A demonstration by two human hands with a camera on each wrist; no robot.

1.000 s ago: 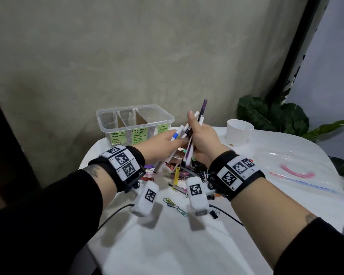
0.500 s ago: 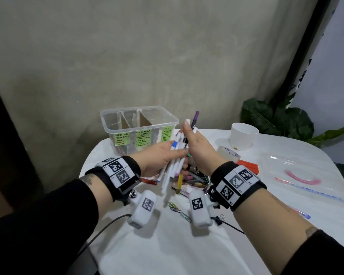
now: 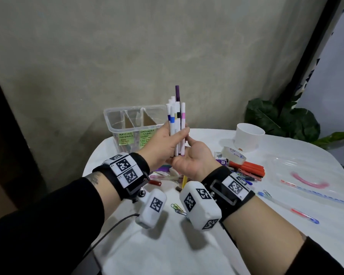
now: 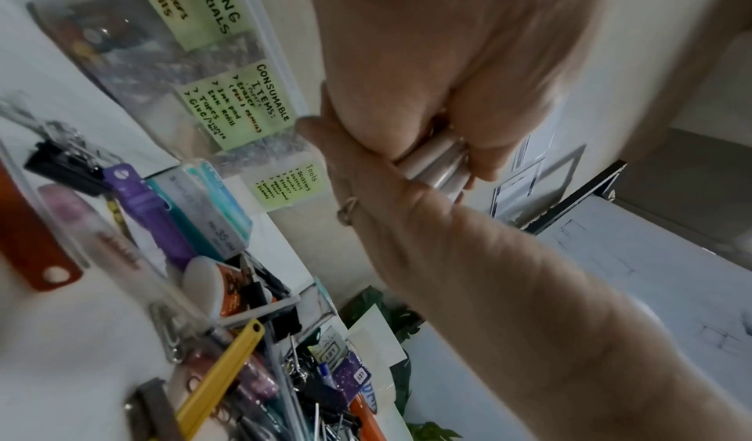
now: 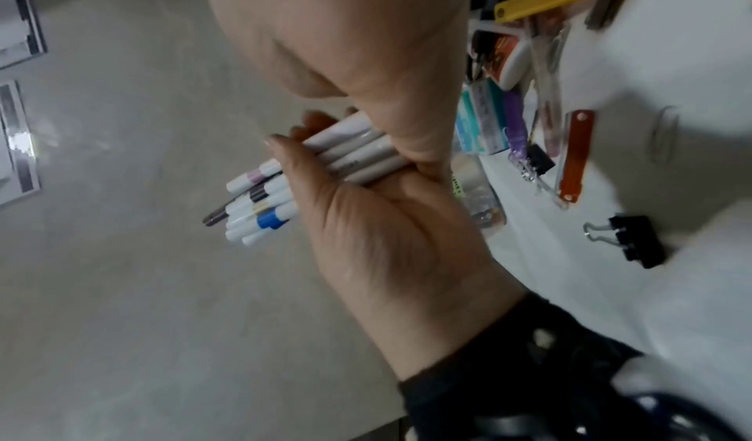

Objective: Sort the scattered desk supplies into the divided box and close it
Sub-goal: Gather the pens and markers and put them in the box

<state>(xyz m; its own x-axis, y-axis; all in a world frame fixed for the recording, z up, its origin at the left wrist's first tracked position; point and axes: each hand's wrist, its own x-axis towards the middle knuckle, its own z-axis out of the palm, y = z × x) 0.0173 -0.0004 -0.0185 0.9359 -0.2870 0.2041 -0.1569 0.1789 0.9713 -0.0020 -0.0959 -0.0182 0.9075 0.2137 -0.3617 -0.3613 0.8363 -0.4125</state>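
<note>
My left hand grips a bundle of several white markers and one purple pen, upright, above the table's middle. Beneath it my right hand lies palm up, its palm against the lower ends and its fingertips touching the bundle's side. The left wrist view has my left hand wrapped round the marker ends, which meet my right hand. From the right wrist, my left hand clasps the markers under my right hand. Just behind stands the clear divided box, open, with green labels.
Loose supplies are heaped under my hands: a yellow cutter, a staple box, binder clips, paper clips. To the right are a tape roll, orange markers, a white cup, a pen and clear plastic.
The bundle was tilted and gripped by both hands. It has risen and stands upright in my left hand, and my right hand has dropped under its lower ends.
</note>
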